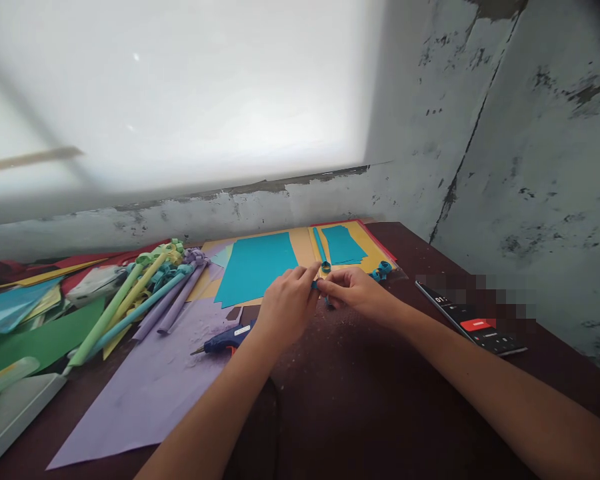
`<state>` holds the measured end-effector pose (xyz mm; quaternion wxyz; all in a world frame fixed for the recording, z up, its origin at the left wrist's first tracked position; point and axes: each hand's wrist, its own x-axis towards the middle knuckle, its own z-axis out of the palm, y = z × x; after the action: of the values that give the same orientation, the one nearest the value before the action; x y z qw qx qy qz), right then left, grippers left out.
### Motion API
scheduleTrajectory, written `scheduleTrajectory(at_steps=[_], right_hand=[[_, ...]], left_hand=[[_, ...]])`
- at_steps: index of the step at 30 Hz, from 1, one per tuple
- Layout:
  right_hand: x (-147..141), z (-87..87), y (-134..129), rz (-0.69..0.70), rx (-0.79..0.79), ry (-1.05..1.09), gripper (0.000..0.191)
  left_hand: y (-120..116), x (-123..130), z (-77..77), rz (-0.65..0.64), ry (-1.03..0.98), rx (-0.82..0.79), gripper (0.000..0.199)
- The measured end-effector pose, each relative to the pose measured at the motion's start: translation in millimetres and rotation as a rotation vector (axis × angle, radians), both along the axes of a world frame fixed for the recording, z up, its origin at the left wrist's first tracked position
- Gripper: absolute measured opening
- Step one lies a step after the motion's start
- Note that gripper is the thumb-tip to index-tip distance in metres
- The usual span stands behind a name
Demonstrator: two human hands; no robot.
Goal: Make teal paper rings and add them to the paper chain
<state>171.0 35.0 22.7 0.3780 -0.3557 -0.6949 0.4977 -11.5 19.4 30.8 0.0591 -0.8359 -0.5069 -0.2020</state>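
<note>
Over the dark table, my left hand (290,300) and my right hand (354,288) meet with pinched fingertips on a small teal paper strip (315,285). Fingers cover most of the strip. Just beyond them lies a rolled teal paper tube (319,245) with a ring-shaped end. Teal curled paper pieces (381,270) sit to the right of my right hand. Cut teal paper pieces (344,245) are stacked behind, and a large teal sheet (257,267) is left of the tube. A blue glue gun (227,339) rests beside my left forearm, its nozzle pointing left.
Green, yellow, blue and purple paper tubes with curled tops (145,287) are heaped at the left. Below them a purple sheet (140,400) covers part of the table. A phone (473,321) lies at the right. A worn wall (300,200) stands behind the table.
</note>
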Motion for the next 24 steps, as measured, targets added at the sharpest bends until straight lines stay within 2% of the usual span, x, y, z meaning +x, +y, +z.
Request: scheduleTrajectory(at_steps=[4, 10, 13, 16, 21, 24], right_hand=[[-2.2, -2.1, 0.4, 0.017, 0.009, 0.014, 0.058], [-4.0, -4.1, 0.7, 0.021, 0.034, 0.086, 0.056], [-3.4, -4.6, 1.3, -0.012, -0.013, 0.041, 0.055], [-3.7, -4.4, 0.8, -0.043, -0.063, 0.013, 0.056], [-6.2, -1.6, -2.5, -0.042, -0.048, 0.004, 0.059], [-6.8, 0.0, -3.2, -0.03, -0.062, 0.001, 0.063]], left_hand=[[-2.3, 2.4, 0.4, -0.05, 0.043, -0.049, 0.031], [-2.6, 6.2, -3.2, 0.012, -0.106, -0.232, 0.04], [-1.6, 5.1, -1.4, 0.042, -0.055, -0.166, 0.032], [-1.3, 2.9, 1.3, 0.091, 0.005, -0.077, 0.04], [-4.5, 2.8, 4.1, 0.007, 0.068, -0.069, 0.027], [-6.0, 5.1, 3.7, -0.023, 0.013, -0.079, 0.032]])
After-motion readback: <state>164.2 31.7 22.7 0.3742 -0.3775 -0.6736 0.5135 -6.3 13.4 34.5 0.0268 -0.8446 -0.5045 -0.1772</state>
